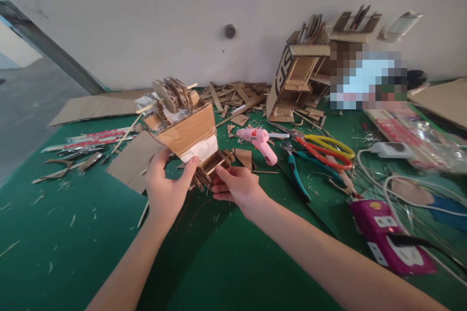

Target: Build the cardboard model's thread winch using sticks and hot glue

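A cardboard model (186,131) with round corrugated discs at both ends is held up, tilted, over the green table. My left hand (170,180) is closed on its lower left side, the thumb lying on a pale patch. At the lower end, my right hand (237,184) pinches a thin wooden stick (216,167) that runs across the discs there. Another stick passes through the larger discs at the top. Fingers of both hands are partly hidden behind the cardboard. Just right of the model lies a pink glue gun (260,142) with a glue stick in its back.
Pliers (297,170) and orange-handled scissors (324,153) lie to the right. A purple power strip (392,238) with cables sits at front right. Cardboard scraps (237,97) pile against the wall, beside a cardboard structure (292,82). Flat cardboard (129,163) lies left.
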`<state>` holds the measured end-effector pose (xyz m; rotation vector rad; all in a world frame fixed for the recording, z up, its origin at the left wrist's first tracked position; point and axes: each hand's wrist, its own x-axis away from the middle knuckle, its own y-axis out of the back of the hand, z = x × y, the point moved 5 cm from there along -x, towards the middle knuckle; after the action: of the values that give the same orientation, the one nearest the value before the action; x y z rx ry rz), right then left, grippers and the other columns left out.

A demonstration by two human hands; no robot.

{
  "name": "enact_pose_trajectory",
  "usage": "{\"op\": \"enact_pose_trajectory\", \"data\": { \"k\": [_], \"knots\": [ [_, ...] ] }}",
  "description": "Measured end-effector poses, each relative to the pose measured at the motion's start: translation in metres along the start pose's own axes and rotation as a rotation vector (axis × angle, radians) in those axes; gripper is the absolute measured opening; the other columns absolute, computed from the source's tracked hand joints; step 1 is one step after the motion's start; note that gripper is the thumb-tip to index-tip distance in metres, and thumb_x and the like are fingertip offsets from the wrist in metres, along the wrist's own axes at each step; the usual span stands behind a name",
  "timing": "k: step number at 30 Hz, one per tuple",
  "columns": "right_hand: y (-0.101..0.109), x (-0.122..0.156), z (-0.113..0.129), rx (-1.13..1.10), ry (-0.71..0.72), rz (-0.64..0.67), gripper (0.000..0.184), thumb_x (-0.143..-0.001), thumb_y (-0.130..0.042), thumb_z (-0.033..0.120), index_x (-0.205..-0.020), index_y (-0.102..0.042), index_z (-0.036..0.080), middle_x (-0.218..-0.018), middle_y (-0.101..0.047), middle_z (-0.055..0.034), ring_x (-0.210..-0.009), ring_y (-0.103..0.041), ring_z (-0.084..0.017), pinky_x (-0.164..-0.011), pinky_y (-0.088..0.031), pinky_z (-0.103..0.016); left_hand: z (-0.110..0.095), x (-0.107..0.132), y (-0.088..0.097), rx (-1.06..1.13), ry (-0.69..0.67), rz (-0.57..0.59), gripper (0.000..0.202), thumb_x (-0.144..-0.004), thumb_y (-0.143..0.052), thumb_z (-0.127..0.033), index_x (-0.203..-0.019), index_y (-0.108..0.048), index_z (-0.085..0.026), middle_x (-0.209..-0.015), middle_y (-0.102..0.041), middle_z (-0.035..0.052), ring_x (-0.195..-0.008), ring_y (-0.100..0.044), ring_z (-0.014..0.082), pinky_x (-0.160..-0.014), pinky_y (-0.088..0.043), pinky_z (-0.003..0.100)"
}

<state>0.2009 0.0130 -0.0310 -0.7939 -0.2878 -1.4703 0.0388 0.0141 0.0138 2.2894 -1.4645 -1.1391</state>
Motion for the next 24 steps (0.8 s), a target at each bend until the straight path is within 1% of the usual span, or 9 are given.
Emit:
{"op": "enact_pose_trajectory", "data": {
  "k": [3, 6, 8, 10, 14, 16, 18, 20, 24],
  "knots": [
    [0.001, 0.006, -0.001, 0.006, 0.022, 0.034, 0.019, -0.087, -0.062, 0.028, -0.077, -0.054, 0.014, -0.065, -0.061, -0.0003, -0.052, -0.063, -0.01, -0.048, -0.057, -0.021, 0.001, -0.001, 0.002, -0.014, 0.067, -0.022, 0.041, -0.079, -0.067, -0.041, -0.113, -0.057, -0.021, -0.108, -0.065, 0.0084, -0.1, -0.063, 0.0245, -0.088, -0.05, 0.039],
    [0.013, 0.015, -0.002, 0.015, 0.104, 0.028, 0.01, -0.09, -0.053, 0.021, -0.083, -0.053, 0.014, -0.075, -0.061, -0.001, -0.057, -0.066, -0.011, -0.05, -0.058, -0.023, 0.003, -0.003, 0.002, 0.003, 0.091, 0.001, 0.037, -0.08, -0.066, -0.041, -0.111, -0.059, -0.021, -0.107, -0.067, 0.0076, -0.1, -0.063, 0.024, -0.09, -0.05, 0.039],
    [0.027, 0.022, 0.0, 0.107, 0.2, -0.011, 0.003, -0.088, -0.052, 0.018, -0.088, -0.054, 0.016, -0.083, -0.06, -0.0017, -0.06, -0.067, -0.012, -0.047, -0.058, -0.024, 0.004, -0.007, 0.001, 0.034, 0.087, 0.038, 0.034, -0.081, -0.064, -0.041, -0.108, -0.059, -0.021, -0.104, -0.067, 0.0067, -0.099, -0.064, 0.0237, -0.09, -0.05, 0.039],
    [0.04, 0.028, 0.005, 0.248, 0.319, -0.042, 0.008, -0.086, -0.053, 0.019, -0.093, -0.054, 0.017, -0.089, -0.058, -0.0029, -0.065, -0.068, -0.015, -0.044, -0.057, -0.024, 0.006, -0.011, 0.002, 0.059, 0.085, 0.072, 0.033, -0.081, -0.064, -0.042, -0.106, -0.06, -0.021, -0.102, -0.068, 0.0066, -0.099, -0.064, 0.0243, -0.091, -0.05, 0.04],
    [0.056, 0.037, 0.022, 0.445, 0.551, -0.053, 0.016, -0.086, -0.053, 0.026, -0.1, -0.056, 0.02, -0.098, -0.058, -0.0056, -0.078, -0.067, -0.018, -0.047, -0.058, -0.026, 0.007, -0.013, 0.009, 0.201, 0.108, 0.153, 0.047, -0.082, -0.062, -0.044, -0.122, -0.053, -0.021, -0.116, -0.064, 0.0095, -0.111, -0.059, 0.0266, -0.096, -0.049, 0.043],
    [0.058, 0.038, 0.03, 0.522, 0.64, -0.043, 0.015, -0.087, -0.051, 0.029, -0.098, -0.057, 0.02, -0.098, -0.06, -0.0063, -0.08, -0.066, -0.018, -0.052, -0.059, -0.027, 0.011, -0.006, 0.015, 0.272, 0.162, 0.167, 0.055, -0.081, -0.061, -0.044, -0.129, -0.047, -0.022, -0.124, -0.06, 0.01, -0.115, -0.057, 0.0265, -0.096, -0.05, 0.042],
    [0.058, 0.037, 0.035, 0.584, 0.718, -0.055, 0.014, -0.088, -0.05, 0.029, -0.095, -0.059, 0.02, -0.093, -0.062, -0.0066, -0.077, -0.066, -0.018, -0.053, -0.058, -0.027, 0.018, 0.008, 0.021, 0.269, 0.249, 0.182, 0.056, -0.08, -0.062, -0.045, -0.129, -0.046, -0.022, -0.124, -0.059, 0.0099, -0.11, -0.06, 0.0255, -0.09, -0.053, 0.039],
    [0.057, 0.036, 0.037, 0.615, 0.779, -0.079, 0.014, -0.089, -0.051, 0.03, -0.093, -0.06, 0.02, -0.086, -0.065, -0.006, -0.07, -0.066, -0.017, -0.053, -0.055, -0.028, 0.026, 0.023, 0.023, 0.23, 0.331, 0.246, 0.055, -0.079, -0.064, -0.046, -0.125, -0.049, -0.02, -0.114, -0.063, 0.0102, -0.103, -0.063, 0.0251, -0.085, -0.054, 0.038],
    [0.052, 0.031, 0.032, 0.629, 0.836, -0.097, 0.02, -0.091, -0.05, 0.034, -0.092, -0.063, 0.02, -0.078, -0.066, -0.0048, -0.064, -0.065, -0.017, -0.054, -0.053, -0.028, 0.033, 0.039, 0.026, 0.221, 0.403, 0.28, 0.05, -0.077, -0.065, -0.046, -0.117, -0.055, -0.018, -0.101, -0.068, 0.0088, -0.091, -0.067, 0.0223, -0.083, -0.055, 0.036]
  ]
}}
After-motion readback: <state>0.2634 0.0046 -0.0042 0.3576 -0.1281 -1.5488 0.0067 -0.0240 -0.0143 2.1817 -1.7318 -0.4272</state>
